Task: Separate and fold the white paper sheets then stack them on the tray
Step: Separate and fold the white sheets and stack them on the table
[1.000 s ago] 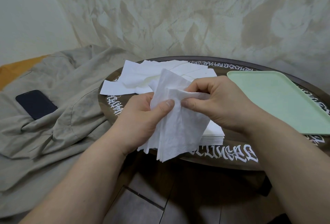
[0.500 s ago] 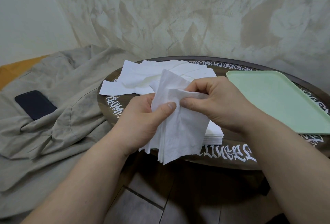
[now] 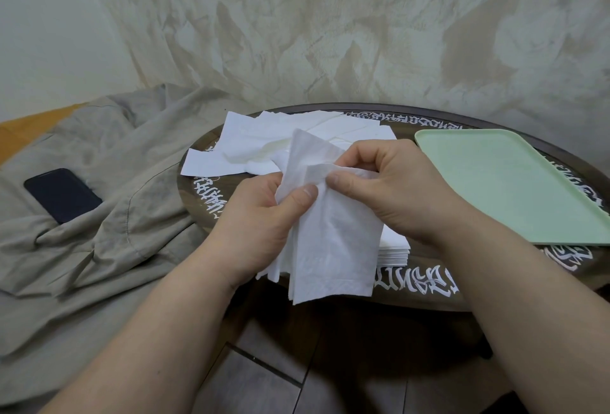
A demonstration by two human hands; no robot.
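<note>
A bundle of white paper sheets (image 3: 333,248) hangs over the near edge of the round dark table (image 3: 412,285). My left hand (image 3: 260,219) grips the bundle from the left, thumb pressed on its front. My right hand (image 3: 389,189) pinches the top corner of the front sheet between thumb and forefinger, peeling it toward the right. Loose white sheets (image 3: 264,146) lie spread at the table's back left. A neat stack of sheets (image 3: 394,247) sits on the table behind the bundle, mostly hidden. The pale green tray (image 3: 508,182) lies bare on the right.
A crumpled grey-beige cloth (image 3: 109,215) covers the surface left of the table, with a dark phone (image 3: 62,194) on it. A mottled wall stands close behind the table. Dark floor tiles (image 3: 297,364) show below the table edge.
My right thumb and forefinger have drawn the front sheet's corner slightly further from the bundle. Both hands otherwise stay in place.
</note>
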